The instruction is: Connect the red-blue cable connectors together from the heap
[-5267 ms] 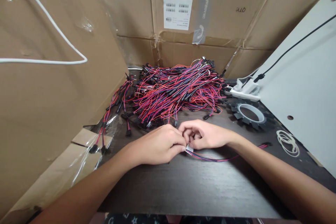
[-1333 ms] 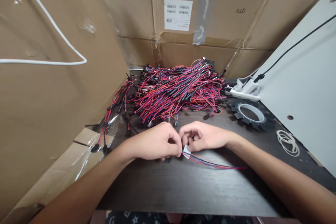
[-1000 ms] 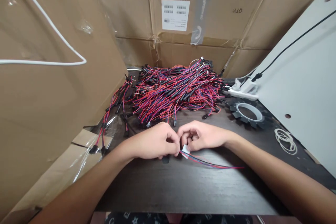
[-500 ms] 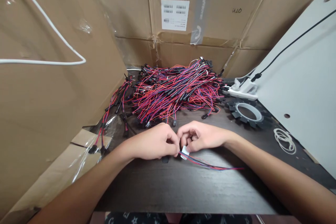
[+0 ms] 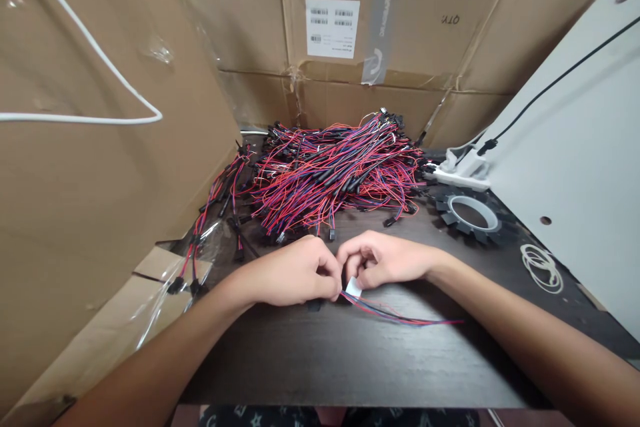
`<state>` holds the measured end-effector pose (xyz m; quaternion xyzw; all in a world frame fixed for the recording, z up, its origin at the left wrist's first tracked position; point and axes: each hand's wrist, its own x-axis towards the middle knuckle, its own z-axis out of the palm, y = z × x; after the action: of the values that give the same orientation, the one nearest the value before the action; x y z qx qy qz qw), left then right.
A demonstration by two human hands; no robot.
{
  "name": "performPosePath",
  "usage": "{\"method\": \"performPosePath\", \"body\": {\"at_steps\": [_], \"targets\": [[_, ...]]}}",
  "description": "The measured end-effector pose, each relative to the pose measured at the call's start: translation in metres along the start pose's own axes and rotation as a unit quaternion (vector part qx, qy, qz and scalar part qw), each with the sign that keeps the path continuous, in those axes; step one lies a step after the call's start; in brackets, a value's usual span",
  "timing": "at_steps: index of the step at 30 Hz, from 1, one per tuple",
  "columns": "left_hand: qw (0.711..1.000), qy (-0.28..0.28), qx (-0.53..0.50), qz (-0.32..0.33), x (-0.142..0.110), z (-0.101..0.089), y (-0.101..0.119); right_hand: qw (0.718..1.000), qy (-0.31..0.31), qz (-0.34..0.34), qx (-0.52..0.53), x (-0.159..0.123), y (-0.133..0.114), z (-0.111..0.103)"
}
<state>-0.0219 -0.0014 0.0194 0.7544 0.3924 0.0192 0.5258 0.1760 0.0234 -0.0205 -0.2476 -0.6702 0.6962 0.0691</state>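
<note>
Lets a thin bundle of wires [image 5: 423,323] trail rightward over the bench [image 5: 360,370], out of the pinched thumb and finger of the left hand [image 5: 300,271]. Grips a small white tab [image 5: 353,287] in the right hand [image 5: 384,260], just beside that pinch. Has a heap of wires [image 5: 335,173] beyond both hands.
</note>
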Motion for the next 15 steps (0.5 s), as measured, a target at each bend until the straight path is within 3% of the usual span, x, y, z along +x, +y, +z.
{"method": "performPosePath", "body": {"at_steps": [15], "targets": [[1.0,-0.009,0.021,-0.021,0.0027,0.0014,-0.0049,1.0,0.005,0.0,0.0,0.0,-0.0037,0.002]]}}
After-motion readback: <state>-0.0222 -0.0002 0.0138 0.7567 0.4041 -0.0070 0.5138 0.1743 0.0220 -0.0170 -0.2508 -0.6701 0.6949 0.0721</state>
